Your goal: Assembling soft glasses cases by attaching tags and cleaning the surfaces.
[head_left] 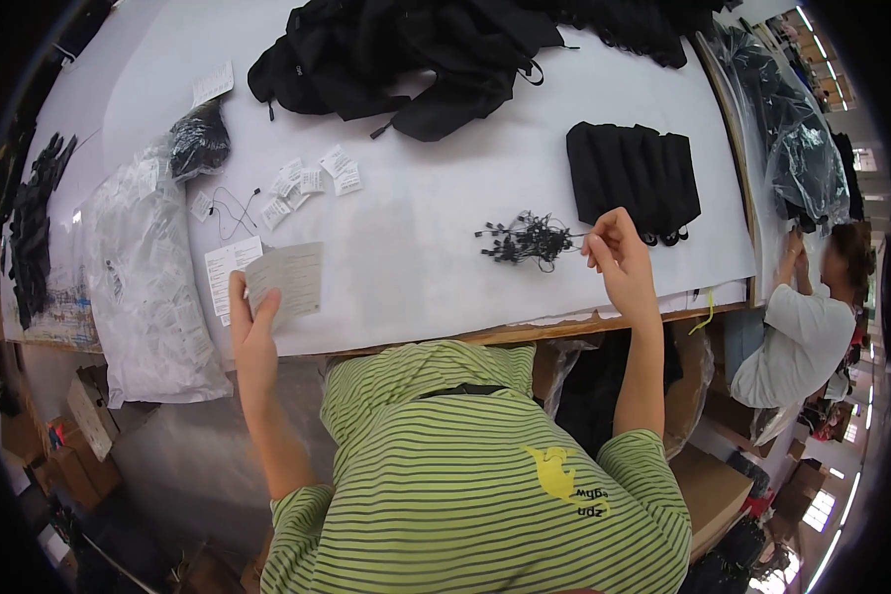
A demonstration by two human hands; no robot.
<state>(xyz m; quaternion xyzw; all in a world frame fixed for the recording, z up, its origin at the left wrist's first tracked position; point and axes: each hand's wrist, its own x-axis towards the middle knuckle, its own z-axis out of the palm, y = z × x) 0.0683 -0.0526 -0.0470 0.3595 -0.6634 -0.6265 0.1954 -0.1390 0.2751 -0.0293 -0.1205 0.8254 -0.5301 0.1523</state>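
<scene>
My left hand point(251, 332) grips a greyish printed paper card point(292, 275) between thumb and fingers at the table's front left. Partly beneath it lies a white printed sheet point(225, 265). With thumb and forefinger pinched, my right hand point(619, 259) holds a thin black tag string at the edge of a tangled pile of black tag strings point(527, 241). Just behind that hand sits a row of folded black fabric pieces point(632, 178). Several small white labels point(292, 186) lie beyond the left hand, near a loose black string point(234, 216).
A big clear plastic bag of white labels point(148, 287) hangs over the table's front left edge, with a small dark bag point(200, 141) behind it. Black garments point(416, 69) are heaped at the back. On the right, another person point(800, 332) works beside plastic-covered dark goods point(797, 148).
</scene>
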